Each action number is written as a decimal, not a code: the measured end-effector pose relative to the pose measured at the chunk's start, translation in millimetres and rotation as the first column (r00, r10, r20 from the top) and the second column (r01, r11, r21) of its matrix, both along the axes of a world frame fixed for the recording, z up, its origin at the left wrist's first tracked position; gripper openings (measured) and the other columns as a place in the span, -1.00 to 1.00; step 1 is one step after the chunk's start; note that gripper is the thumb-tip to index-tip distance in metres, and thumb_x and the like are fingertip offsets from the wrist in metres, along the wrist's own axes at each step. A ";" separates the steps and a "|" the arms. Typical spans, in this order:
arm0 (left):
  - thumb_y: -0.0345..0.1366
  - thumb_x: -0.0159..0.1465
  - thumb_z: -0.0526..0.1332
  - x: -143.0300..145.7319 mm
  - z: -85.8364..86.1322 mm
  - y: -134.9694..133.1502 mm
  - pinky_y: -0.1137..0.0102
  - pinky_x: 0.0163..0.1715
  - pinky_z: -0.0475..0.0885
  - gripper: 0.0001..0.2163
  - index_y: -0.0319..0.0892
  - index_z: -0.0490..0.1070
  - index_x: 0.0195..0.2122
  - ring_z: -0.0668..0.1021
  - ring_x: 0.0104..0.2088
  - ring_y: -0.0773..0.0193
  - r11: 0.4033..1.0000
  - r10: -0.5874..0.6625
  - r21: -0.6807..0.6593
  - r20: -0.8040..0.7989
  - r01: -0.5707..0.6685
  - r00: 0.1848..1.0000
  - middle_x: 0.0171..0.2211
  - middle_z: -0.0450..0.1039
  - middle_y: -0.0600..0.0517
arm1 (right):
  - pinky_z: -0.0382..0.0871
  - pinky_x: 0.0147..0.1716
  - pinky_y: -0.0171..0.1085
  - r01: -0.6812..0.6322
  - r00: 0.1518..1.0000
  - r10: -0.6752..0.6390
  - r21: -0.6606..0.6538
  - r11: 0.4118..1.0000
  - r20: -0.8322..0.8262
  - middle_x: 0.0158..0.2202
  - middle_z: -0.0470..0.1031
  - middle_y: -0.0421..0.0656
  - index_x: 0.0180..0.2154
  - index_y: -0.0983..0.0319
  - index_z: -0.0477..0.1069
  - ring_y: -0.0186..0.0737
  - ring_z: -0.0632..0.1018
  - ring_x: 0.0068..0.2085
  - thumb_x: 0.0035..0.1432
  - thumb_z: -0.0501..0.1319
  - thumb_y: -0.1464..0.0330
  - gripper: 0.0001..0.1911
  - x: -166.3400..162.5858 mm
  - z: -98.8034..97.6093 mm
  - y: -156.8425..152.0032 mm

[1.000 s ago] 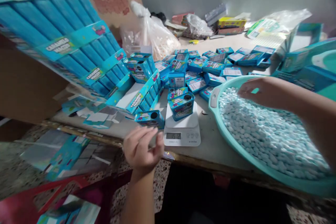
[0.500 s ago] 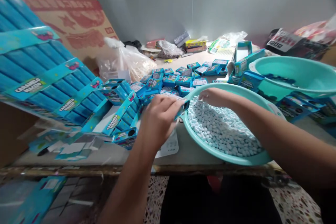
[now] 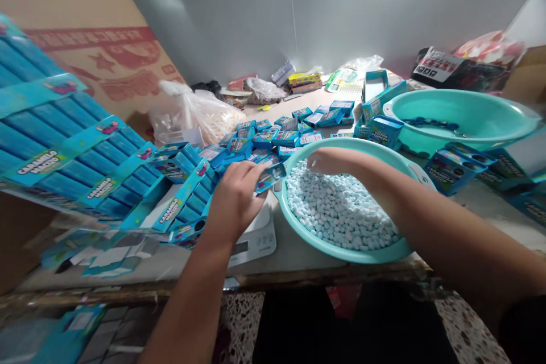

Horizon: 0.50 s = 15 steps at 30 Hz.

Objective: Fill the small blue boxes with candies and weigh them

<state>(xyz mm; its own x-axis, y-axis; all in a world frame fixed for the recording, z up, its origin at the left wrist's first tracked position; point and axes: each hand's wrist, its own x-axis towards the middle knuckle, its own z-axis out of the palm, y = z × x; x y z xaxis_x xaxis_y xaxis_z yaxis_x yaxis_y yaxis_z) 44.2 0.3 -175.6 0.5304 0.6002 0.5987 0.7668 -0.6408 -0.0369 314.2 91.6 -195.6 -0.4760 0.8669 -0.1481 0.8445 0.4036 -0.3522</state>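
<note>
Scale (image 3: 263,232) left of pellet-filled basin (image 3: 367,257), piled boxes (image 3: 286,137) behind

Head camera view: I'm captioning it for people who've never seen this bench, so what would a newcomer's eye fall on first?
Probably the turquoise basin just right of centre, heaped with small pale blue and white pieces, with the right hand at its far side. Next, the left hand gripping a small blue box by the basin's left edge. Then the big tiered blue display along the left side.
</note>
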 end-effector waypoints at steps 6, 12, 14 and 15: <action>-0.15 0.06 0.46 -36.3 -5.8 -11.5 0.18 0.00 0.52 -0.56 -0.11 0.61 -0.02 0.62 -0.09 -0.01 0.895 0.427 -0.288 0.334 -0.341 0.840 -0.11 0.62 -0.06 | 0.27 -0.27 -0.24 -0.028 0.999 0.030 -0.040 0.999 0.043 -0.15 0.62 -0.03 -0.12 0.29 0.56 -0.14 0.52 -0.22 0.26 0.12 0.31 -0.70 -2.5 8.5 -5.0; -0.15 0.00 0.46 -66.1 -15.1 -10.4 0.17 -0.18 0.57 -0.55 -0.10 0.63 -0.04 0.65 -0.21 -0.06 0.692 0.621 -0.572 0.161 -0.441 0.767 -0.20 0.65 -0.08 | 0.26 -0.26 -0.22 -0.029 0.994 0.038 -0.086 0.996 0.100 -0.08 0.60 0.00 -0.07 0.28 0.53 -0.08 0.53 -0.18 0.24 0.22 0.13 -0.61 -6.7 13.2 -9.5; -0.16 0.03 0.43 -73.3 -18.3 -11.4 0.14 -0.07 0.56 -0.49 -0.11 0.58 0.05 0.64 -0.07 -0.09 0.678 0.585 -0.612 0.116 -0.406 0.803 -0.05 0.63 -0.12 | 0.26 -0.27 -0.22 -0.024 0.992 0.036 -0.102 0.994 0.122 -0.07 0.59 0.02 -0.02 0.29 0.51 -0.06 0.53 -0.18 0.20 0.25 0.04 -0.51 -9.5 15.5 -12.5; -0.14 0.03 0.43 -76.8 -20.0 -13.5 0.10 0.03 0.53 -0.43 -0.13 0.54 0.10 0.61 0.02 -0.11 0.691 0.565 -0.609 0.118 -0.390 0.817 0.05 0.59 -0.15 | 0.26 -0.27 -0.22 -0.023 0.990 0.038 -0.108 0.994 0.134 -0.05 0.58 0.03 0.00 0.30 0.50 -0.05 0.53 -0.16 0.18 0.28 0.02 -0.46 -10.9 16.6 -14.0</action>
<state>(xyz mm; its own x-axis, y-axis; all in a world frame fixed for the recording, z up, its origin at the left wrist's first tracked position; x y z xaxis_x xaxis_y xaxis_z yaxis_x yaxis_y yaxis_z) -32.6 -13.2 -195.5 -0.0556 0.9845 0.1665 0.8916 -0.0261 0.4520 303.3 77.6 -179.0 -0.4712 0.8280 -0.3038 0.8753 0.3964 -0.2771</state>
